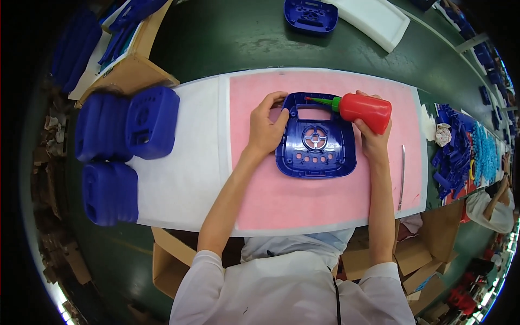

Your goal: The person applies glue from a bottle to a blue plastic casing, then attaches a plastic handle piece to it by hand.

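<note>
A dark blue plastic housing (292,147) with a handle opening lies hollow side up on the pink sheet (265,206). My left hand (266,125) is closed on the left side of its handle, thumb on the near side. In my right hand (374,138) is a red squeeze bottle (368,111) with a green nozzle, held nearly level over the housing's upper right. The nozzle's tip points left, close to the top rim of the handle. Whether the tip touches the plastic I cannot tell.
Blue housings (154,122) stand in rows at the left. A thin metal rod (402,179) lies right of my right forearm. Small blue parts (452,146) and light blue pieces (483,151) are heaped farther right. Another housing (310,17) sits at the back beside a white tray (374,21).
</note>
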`<state>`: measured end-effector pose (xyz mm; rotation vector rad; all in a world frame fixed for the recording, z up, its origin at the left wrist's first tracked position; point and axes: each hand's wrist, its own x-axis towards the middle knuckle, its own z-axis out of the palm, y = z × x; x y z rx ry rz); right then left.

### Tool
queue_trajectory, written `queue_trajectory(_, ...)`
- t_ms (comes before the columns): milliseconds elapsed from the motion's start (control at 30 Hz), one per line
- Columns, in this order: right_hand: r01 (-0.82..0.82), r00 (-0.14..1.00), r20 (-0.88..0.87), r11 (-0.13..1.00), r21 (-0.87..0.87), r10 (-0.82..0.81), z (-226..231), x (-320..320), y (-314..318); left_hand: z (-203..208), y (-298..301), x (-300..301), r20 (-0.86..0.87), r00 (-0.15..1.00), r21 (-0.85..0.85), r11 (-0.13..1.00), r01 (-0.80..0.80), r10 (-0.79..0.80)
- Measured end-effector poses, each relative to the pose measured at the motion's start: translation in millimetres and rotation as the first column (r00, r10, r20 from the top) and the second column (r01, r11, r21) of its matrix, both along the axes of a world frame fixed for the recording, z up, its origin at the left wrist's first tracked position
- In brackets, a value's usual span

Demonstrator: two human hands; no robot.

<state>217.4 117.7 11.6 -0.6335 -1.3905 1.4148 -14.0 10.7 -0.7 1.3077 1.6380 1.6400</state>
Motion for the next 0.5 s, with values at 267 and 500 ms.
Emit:
queue_trajectory(267,-0.016,0.999,0.046,0.993,0.116,0.011,2,0,-5,-3,-1,-1,-0.028,0.999,-0.024,0.999,-0.022,0.021)
queue_trajectory(500,-0.015,0.998,0.061,0.991,0.131,0.007,6,2,-5,1,0,1,-0.041,0.999,-0.011,1.0,-0.016,0.015)
